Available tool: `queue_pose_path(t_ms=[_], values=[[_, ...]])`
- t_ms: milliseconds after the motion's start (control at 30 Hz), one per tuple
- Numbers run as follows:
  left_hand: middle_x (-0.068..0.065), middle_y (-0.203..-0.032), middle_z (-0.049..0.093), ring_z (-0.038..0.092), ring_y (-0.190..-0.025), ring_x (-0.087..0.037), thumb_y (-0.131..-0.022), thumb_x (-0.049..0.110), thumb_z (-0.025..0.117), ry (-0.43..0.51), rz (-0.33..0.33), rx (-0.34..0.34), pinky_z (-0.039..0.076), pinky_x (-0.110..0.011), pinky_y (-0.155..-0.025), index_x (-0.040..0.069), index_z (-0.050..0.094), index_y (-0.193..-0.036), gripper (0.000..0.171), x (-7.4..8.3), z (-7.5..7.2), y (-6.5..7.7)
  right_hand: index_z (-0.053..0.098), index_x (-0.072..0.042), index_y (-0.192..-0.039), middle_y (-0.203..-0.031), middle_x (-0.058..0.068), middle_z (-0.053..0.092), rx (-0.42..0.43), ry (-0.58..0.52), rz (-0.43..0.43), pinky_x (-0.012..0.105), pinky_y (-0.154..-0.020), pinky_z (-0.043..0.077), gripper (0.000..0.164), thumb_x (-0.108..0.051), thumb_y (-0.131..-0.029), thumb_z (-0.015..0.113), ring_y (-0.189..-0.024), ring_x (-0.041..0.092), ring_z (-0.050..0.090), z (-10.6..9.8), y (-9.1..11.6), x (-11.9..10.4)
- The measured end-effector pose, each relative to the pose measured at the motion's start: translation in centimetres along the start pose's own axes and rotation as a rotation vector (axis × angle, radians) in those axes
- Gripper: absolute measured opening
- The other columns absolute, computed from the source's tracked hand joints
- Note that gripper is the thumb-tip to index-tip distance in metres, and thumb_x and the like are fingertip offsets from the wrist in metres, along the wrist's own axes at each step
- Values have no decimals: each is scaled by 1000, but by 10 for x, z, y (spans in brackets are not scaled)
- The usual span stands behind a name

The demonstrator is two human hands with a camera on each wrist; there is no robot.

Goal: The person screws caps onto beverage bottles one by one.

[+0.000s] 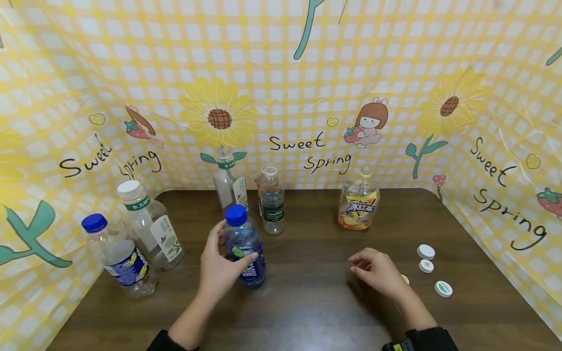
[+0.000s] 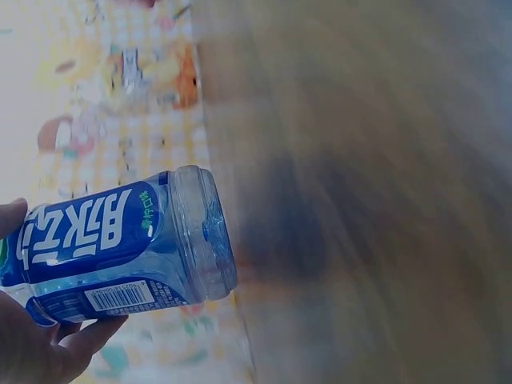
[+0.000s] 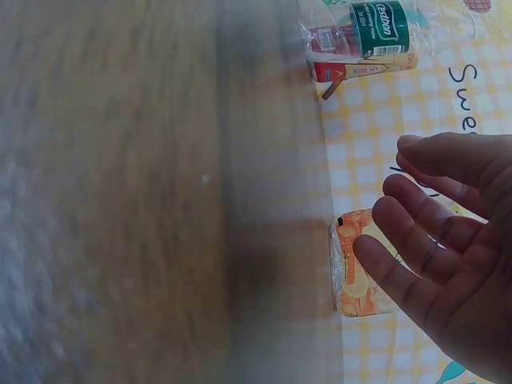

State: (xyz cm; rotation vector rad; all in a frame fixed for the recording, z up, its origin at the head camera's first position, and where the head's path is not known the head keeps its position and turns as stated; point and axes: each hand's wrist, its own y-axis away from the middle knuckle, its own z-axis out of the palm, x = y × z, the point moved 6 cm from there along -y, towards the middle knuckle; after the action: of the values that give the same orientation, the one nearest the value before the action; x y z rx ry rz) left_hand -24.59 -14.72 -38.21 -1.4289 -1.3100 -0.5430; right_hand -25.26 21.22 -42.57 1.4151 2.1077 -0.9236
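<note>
My left hand [image 1: 218,268] grips a blue-labelled plastic drink bottle [image 1: 246,248] with a blue cap, thumb across its front. In the left wrist view that bottle [image 2: 120,244] shows its label, barcode and clear base. My right hand [image 1: 379,273] holds nothing; its fingers are loosely bent above the table, left of several loose bottle caps [image 1: 426,251]. In the right wrist view the fingers of the right hand [image 3: 448,248] overlap the orange-labelled iced tea bottle [image 3: 360,264] behind them.
On the left stand a blue-capped bottle [image 1: 127,265] and a white-capped bottle [image 1: 160,234]. Along the back are a tall clear bottle [image 1: 226,183], a green-labelled water bottle [image 1: 273,209] with another behind it, and the uncapped iced tea bottle [image 1: 357,209]. A checked cloth [image 1: 281,87] surrounds the table.
</note>
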Motion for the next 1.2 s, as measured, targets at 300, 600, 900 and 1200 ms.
queue_pose_path(t_ms=[300, 600, 900, 1200], values=[[-20, -128, 54, 52, -115, -34, -64, 8, 92, -104, -48, 191, 46, -52, -93, 7, 40, -144, 95, -22, -58, 0, 72, -2, -94, -89, 4, 65, -22, 7, -11, 26, -64, 52, 11, 0, -83, 74, -74, 10, 60, 4, -1, -2], [-29, -132, 50, 49, -119, -46, -64, 10, 91, -249, -66, 329, 38, -60, -97, 4, 39, -144, 95, -34, -92, -10, 72, -3, -94, -89, 0, 64, -45, 18, -20, 26, -64, 52, 12, -2, -83, 74, -75, 11, 61, 6, 0, -2], [-29, -138, 45, 43, -124, -50, -71, 16, 87, -380, -98, 354, 34, -68, -96, 11, 30, -151, 98, -40, -99, -20, 72, -3, -94, -89, 0, 64, -40, 21, -23, 26, -64, 52, 12, -2, -83, 74, -74, 10, 61, 4, 1, -1], [-30, -132, 34, 42, -115, -49, -73, 17, 86, -393, -87, 418, 39, -66, -88, 11, 28, -152, 98, -49, -101, -27, 72, -3, -94, -89, 0, 64, -40, 19, -25, 27, -64, 53, 12, -2, -83, 74, -74, 10, 61, 4, 3, 1]])
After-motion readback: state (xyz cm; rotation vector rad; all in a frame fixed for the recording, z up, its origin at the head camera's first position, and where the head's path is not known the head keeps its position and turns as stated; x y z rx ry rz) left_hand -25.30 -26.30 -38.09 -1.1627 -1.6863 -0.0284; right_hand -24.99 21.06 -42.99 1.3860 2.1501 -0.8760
